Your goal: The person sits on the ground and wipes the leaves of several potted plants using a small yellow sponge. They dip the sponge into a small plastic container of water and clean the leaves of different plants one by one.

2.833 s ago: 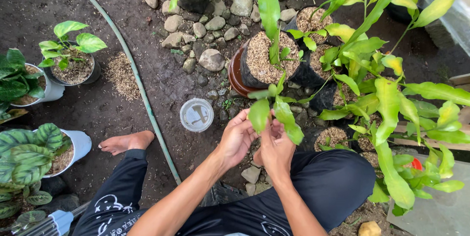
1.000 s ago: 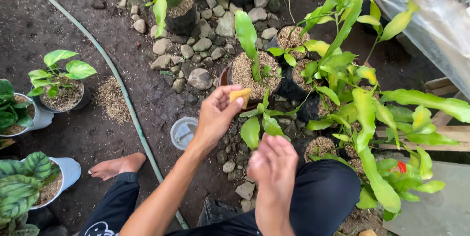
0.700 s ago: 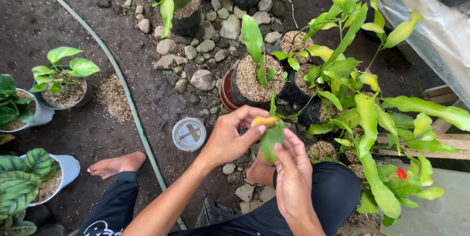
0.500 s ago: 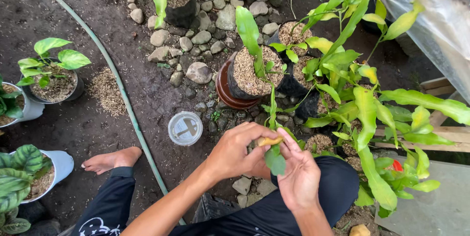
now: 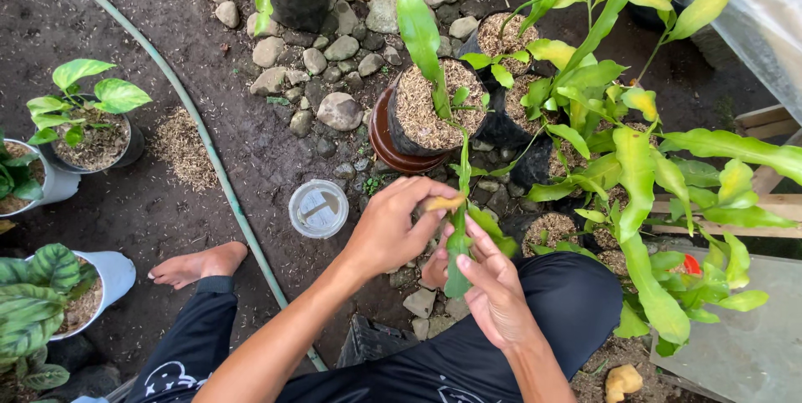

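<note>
Beside the husk-filled pot (image 5: 430, 106), left hand (image 5: 388, 228) fingers pinch a yellow leaf (image 5: 443, 202); right hand (image 5: 493, 286) grips a green leaf (image 5: 457, 261).

Two hands (image 5: 393, 232) (image 5: 497, 290); one hose (image 5: 196, 123); one cup (image 5: 318, 208).
</note>
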